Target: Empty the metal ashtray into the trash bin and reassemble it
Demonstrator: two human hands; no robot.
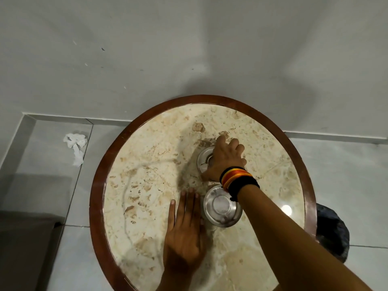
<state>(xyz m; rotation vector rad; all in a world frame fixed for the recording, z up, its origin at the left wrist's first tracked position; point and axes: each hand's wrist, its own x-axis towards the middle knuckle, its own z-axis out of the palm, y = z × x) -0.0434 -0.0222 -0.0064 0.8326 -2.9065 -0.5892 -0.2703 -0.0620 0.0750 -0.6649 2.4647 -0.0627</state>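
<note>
Two metal ashtray parts lie on the round marble table [147, 164]. The ashtray bowl [222, 206] sits near the middle, open side up, showing a bare shiny bottom. Beyond it is the ashtray lid [204, 159], partly hidden under my right hand [225, 159], whose fingers curl down over it and grip it. My left hand [184, 225] rests flat on the tabletop just left of the bowl, fingers spread and holding nothing. A black-lined trash bin [332, 232] stands on the floor at the table's right edge.
The table has a dark wooden rim [96, 185] and stands against a white wall [189, 49]. A crumpled white tissue [76, 146] lies on the tiled floor at the left. A grey piece of furniture [25, 248] fills the lower left corner.
</note>
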